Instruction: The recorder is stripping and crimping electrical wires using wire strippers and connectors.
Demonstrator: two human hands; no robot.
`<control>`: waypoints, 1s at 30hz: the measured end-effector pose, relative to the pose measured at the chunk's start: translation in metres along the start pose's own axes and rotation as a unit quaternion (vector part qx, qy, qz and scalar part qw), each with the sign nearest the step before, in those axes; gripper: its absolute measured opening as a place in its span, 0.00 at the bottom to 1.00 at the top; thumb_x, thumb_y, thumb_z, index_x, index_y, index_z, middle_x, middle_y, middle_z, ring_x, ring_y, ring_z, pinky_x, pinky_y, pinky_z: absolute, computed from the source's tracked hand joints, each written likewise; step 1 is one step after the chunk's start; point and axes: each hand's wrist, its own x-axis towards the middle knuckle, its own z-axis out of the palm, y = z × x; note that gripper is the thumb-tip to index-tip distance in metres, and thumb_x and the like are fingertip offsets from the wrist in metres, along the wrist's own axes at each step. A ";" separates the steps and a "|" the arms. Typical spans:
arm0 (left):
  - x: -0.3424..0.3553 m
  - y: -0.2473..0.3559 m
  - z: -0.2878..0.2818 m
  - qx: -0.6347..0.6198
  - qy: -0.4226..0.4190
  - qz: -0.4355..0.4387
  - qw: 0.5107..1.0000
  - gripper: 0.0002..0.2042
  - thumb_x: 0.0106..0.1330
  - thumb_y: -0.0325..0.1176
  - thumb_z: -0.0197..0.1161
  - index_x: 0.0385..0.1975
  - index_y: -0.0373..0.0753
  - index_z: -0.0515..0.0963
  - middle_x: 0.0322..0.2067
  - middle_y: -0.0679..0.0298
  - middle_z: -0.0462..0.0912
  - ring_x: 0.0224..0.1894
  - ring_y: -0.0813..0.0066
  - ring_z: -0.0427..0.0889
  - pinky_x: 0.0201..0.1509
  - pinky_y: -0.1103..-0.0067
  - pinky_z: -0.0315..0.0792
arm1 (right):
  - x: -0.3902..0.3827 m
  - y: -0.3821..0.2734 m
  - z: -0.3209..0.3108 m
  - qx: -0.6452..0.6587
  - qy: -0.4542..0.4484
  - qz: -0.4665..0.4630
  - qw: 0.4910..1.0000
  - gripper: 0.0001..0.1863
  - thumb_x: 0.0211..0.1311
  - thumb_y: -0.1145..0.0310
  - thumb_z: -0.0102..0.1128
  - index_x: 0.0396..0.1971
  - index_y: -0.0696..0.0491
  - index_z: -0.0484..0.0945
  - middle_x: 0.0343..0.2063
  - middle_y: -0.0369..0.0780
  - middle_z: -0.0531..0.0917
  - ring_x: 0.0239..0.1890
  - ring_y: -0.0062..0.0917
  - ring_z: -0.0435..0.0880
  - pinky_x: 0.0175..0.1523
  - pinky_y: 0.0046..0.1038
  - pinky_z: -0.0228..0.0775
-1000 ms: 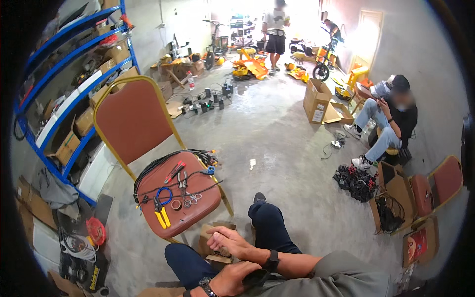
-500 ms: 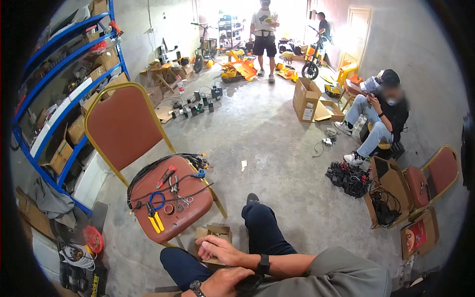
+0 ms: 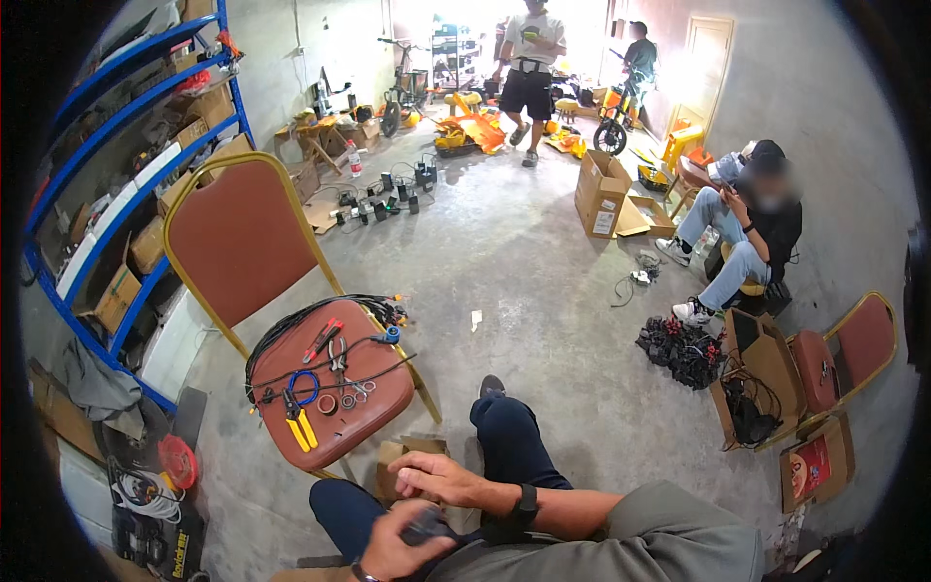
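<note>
My left hand [image 3: 393, 548] is curled around a small dark object [image 3: 424, 527], blurred and partly covered by the fingers, so its kind is unclear. It is low over my lap. Just above it is my right hand [image 3: 434, 479], its fingers loosely bent and apart, with nothing seen in it. A black wristband [image 3: 527, 502] circles the right wrist. Partly hidden behind the right hand is an open cardboard box [image 3: 393, 454]. On the chair [image 3: 364, 427] ahead to the left lie wire strippers [image 3: 302, 427], red-handled pliers [image 3: 323, 339], black cables [image 3: 281, 339] and several rings.
Blue shelving [image 3: 145, 204] lines the left wall. Black adapters [image 3: 388, 199] stand on the floor beyond the chair. A seated person [image 3: 756, 213] is at the right, near a heap of black parts [image 3: 679, 349] and a carton [image 3: 761, 388]. Another person [image 3: 531, 73] walks farther back.
My left hand has come up and left from my lap, now with the dark object in its fingers. My right hand has shifted slightly. The standing person has stepped, one foot lifted.
</note>
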 end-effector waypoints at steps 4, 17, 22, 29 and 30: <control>0.018 -0.029 -0.032 -0.275 0.333 -0.015 0.902 0.22 0.53 0.19 0.68 0.49 0.33 0.71 0.36 0.59 0.82 0.39 0.70 0.81 0.44 0.76 0.76 | -0.003 -0.004 -0.001 -0.006 -0.037 0.001 0.999 0.20 0.71 0.63 0.54 0.54 0.61 0.71 0.40 0.39 0.80 0.43 0.20 0.79 0.50 0.26 0.73; 0.073 -0.056 -0.021 -0.301 0.434 0.025 0.849 0.24 0.55 0.17 0.69 0.51 0.35 0.69 0.40 0.61 0.79 0.40 0.73 0.80 0.43 0.78 0.78 | 0.000 0.020 0.034 -0.141 -0.338 0.038 0.930 0.21 0.68 0.61 0.58 0.50 0.64 0.70 0.33 0.41 0.82 0.33 0.24 0.79 0.41 0.31 0.73; 0.073 -0.060 -0.019 -0.280 0.436 0.012 0.855 0.23 0.56 0.18 0.69 0.51 0.36 0.70 0.40 0.62 0.79 0.39 0.75 0.80 0.39 0.79 0.78 | -0.004 0.027 0.030 -0.139 -0.351 -0.032 0.926 0.21 0.68 0.63 0.57 0.51 0.64 0.69 0.31 0.42 0.81 0.30 0.23 0.79 0.37 0.30 0.73; 0.062 -0.081 -0.030 -0.269 0.507 -0.021 0.819 0.19 0.56 0.17 0.68 0.48 0.33 0.73 0.37 0.64 0.81 0.34 0.73 0.82 0.38 0.77 0.79 | -0.009 0.013 0.041 -0.156 -0.331 -0.022 0.931 0.19 0.69 0.65 0.55 0.55 0.57 0.70 0.29 0.40 0.80 0.32 0.24 0.79 0.39 0.30 0.72; 0.062 -0.075 -0.035 -0.261 0.530 -0.035 0.806 0.19 0.54 0.17 0.69 0.46 0.33 0.73 0.38 0.64 0.80 0.34 0.74 0.81 0.39 0.77 0.79 | -0.010 0.011 0.045 -0.152 -0.319 -0.033 0.935 0.20 0.69 0.64 0.56 0.56 0.57 0.70 0.32 0.40 0.80 0.33 0.25 0.80 0.41 0.30 0.74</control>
